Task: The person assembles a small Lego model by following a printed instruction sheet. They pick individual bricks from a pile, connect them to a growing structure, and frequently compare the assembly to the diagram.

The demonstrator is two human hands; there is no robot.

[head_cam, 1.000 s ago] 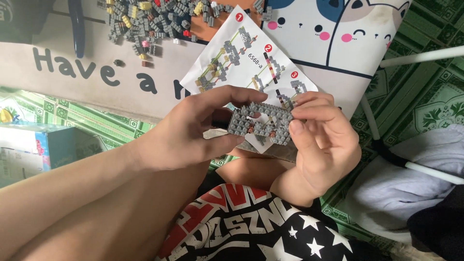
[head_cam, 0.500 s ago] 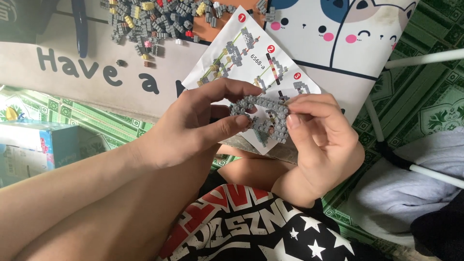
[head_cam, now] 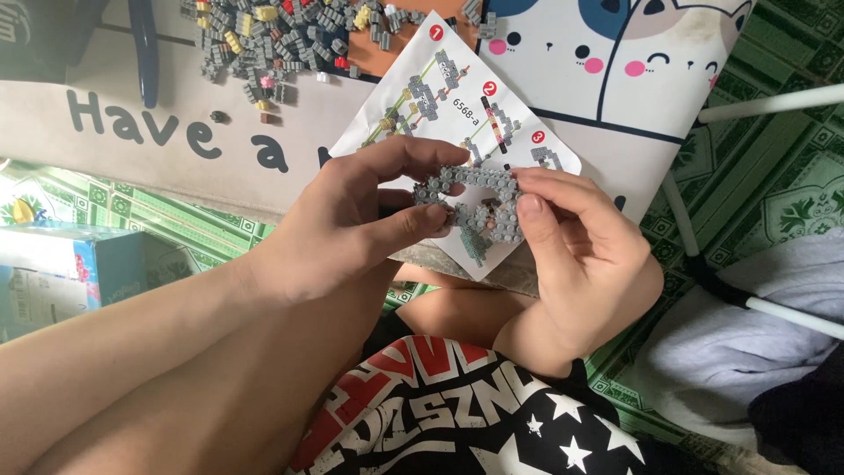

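low table [head_cam: 176, 167]: brick pile [head_cam: 281, 40], instruction sheet [head_cam: 440, 97]

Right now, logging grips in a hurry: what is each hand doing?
Left hand: closed on the grey brick piece, thumb and fingers pinching its left side.
Right hand: closed on the same piece, fingers on its right edge.

One grey brick model [head_cam: 475, 204]; one instruction sheet [head_cam: 457, 97]; two hands [head_cam: 352, 224]

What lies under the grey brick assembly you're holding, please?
Under the grey brick assembly lies the folded instruction sheet; both hands cover its lower part.
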